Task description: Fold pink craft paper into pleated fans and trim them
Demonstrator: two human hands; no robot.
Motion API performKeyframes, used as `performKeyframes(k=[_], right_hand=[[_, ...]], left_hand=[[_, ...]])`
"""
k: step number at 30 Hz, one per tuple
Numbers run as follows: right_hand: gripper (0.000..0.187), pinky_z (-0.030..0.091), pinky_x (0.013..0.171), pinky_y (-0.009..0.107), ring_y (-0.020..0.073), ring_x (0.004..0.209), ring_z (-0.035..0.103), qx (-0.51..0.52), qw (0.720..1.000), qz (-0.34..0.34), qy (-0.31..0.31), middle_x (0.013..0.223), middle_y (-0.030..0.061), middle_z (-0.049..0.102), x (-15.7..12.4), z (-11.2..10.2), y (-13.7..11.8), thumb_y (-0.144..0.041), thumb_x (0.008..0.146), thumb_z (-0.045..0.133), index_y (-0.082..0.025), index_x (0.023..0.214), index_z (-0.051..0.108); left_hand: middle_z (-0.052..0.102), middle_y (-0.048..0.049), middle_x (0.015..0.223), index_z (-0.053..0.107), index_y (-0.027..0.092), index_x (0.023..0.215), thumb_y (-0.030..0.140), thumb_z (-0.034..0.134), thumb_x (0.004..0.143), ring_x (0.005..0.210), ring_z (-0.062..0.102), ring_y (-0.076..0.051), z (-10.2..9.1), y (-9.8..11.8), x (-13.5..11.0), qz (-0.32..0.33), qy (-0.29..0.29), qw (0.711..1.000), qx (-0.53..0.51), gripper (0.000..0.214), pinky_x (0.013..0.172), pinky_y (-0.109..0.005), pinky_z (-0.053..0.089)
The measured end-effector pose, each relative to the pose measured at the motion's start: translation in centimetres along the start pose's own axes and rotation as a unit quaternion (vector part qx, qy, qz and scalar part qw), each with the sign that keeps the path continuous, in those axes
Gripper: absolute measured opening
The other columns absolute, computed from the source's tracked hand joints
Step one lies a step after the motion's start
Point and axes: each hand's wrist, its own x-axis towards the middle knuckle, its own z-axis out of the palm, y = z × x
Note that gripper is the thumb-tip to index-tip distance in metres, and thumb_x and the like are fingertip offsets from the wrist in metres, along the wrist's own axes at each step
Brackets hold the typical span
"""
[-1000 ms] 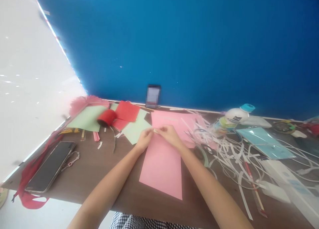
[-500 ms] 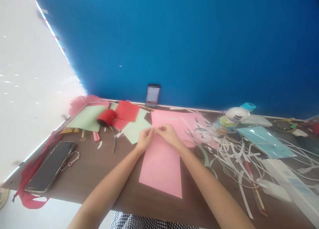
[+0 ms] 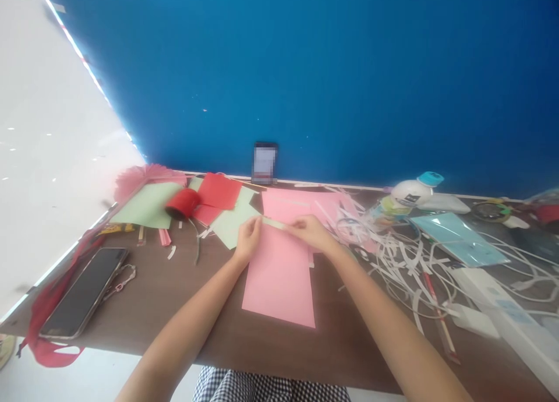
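On the dark brown, wood-look tabletop (image 3: 236, 338), a long pink paper sheet (image 3: 282, 279) is laid at the centre. At nine o'clock a slab-shaped, black-screened phone (image 3: 85, 291) is set down at a slant, beside a red fabric strap (image 3: 48, 332) draped over the edge. At ten, a pale green paper sheet (image 3: 148, 207) is spread. At three, narrow white paper strips (image 3: 404, 256) are heaped among white cables (image 3: 524, 259); just past three, a long white bar-shaped object (image 3: 509, 320) is placed.

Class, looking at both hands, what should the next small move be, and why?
Perhaps press the narrow pale strip flat along the near pink rectangular paper sheet, since the left hand and right hand hold it straight between them over that sheet.
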Motion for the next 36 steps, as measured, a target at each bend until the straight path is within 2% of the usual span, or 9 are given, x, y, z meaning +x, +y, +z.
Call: performKeyframes(k=[7,17,24,29,36], right_hand=[[0.020,0.045,0.066,0.027,0.0180,0.072,0.061,0.020,0.998,0.036,0.054,0.074,0.0054,0.068,0.3,-0.7,2.0,-0.034,0.063,0.064,-0.015,0.066,0.064],[0.014,0.044,0.077,0.032,0.0207,0.081,0.061,0.023,0.990,0.003,0.142,0.080,0.0051,0.068,0.2,-0.4,3.1,-0.031,0.061,0.064,-0.018,0.066,0.064],[0.020,0.046,0.072,0.031,0.0194,0.074,0.061,0.049,0.984,0.005,0.170,0.072,0.0052,0.066,-0.3,0.2,3.3,-0.037,0.062,0.063,-0.017,0.062,0.061],[0.023,0.046,0.073,0.033,0.0205,0.076,0.060,0.027,0.980,0.003,0.197,0.077,0.0071,0.065,0.2,0.5,4.1,-0.040,0.061,0.064,-0.017,0.061,0.061],[0.022,0.047,0.076,0.034,0.0212,0.077,0.062,0.064,0.981,0.030,0.181,0.079,0.0079,0.067,0.4,0.6,4.5,-0.037,0.059,0.067,-0.016,0.065,0.062]], left_hand=[[0.065,-0.0077,0.094,0.062,0.015,0.097,0.042,0.042,0.084,0.092,0.058,-0.021,-0.1,-0.3,0.1,-0.002,0.007,1.000,0.013,0.036,0.082,-0.031,0.043],[0.065,-0.0071,0.094,0.062,0.016,0.097,0.040,0.042,0.083,0.093,0.057,-0.021,-0.1,0.1,0.0,0.000,0.011,1.000,0.017,0.034,0.083,-0.031,0.042],[0.065,-0.0062,0.090,0.062,0.016,0.091,0.041,0.042,0.083,0.088,0.058,-0.019,-0.1,0.4,-0.1,0.002,0.025,0.999,0.030,0.033,0.080,-0.029,0.043],[0.064,-0.0060,0.088,0.061,0.016,0.091,0.040,0.041,0.084,0.087,0.058,-0.019,0.0,0.3,-0.1,0.017,0.021,0.999,0.039,0.033,0.080,-0.029,0.043],[0.064,-0.0061,0.089,0.060,0.016,0.089,0.040,0.041,0.084,0.088,0.057,-0.019,-0.1,0.3,0.0,0.035,0.023,0.998,0.053,0.031,0.081,-0.029,0.043]])
